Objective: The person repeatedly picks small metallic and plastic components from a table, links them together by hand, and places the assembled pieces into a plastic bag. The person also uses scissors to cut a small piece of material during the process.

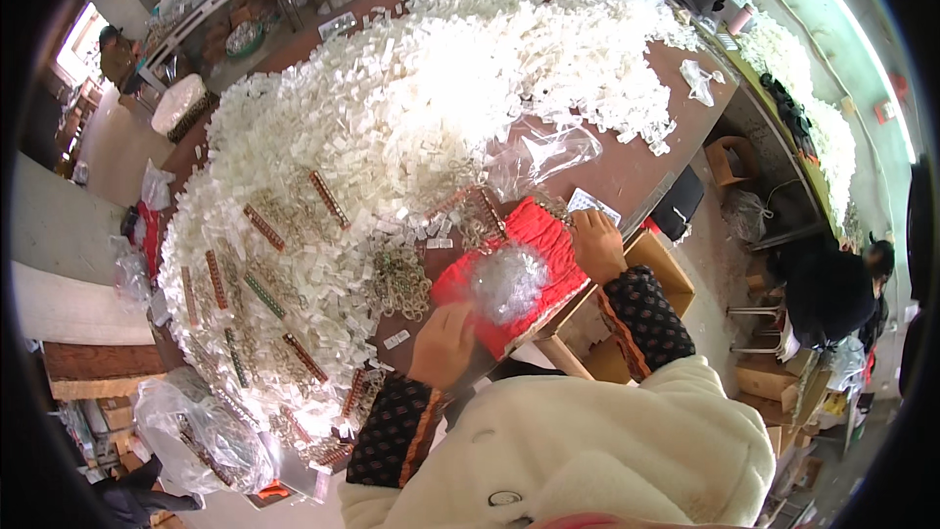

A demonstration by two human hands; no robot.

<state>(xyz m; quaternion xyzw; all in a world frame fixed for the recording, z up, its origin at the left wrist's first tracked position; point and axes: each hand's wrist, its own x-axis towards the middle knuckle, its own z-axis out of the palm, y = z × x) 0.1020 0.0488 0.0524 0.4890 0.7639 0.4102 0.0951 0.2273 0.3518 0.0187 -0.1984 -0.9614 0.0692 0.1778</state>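
A red quilted cloth [558, 247] lies at the table's near edge, with a crumpled bundle of clear plastic [508, 282] on it. My left hand [443, 345] is at the cloth's lower left, beside the plastic; its fingers are blurred, so their hold is unclear. At the cloth's far right corner, my right hand [597, 245] has its fingers curled in, and what they grip is too small to make out. Just beyond it is a white card [594, 206]. A tangle of metal chains [399, 281] lies left of the cloth, and a beaded strip [490, 213] touches its far side.
A huge heap of small white pieces [392, 108] covers most of the brown table [690, 103]. Several beaded strips [262, 227] lie on its left part. A clear plastic bag [548, 152] sits beyond the cloth. Below the table's right edge is an open cardboard box [666, 274].
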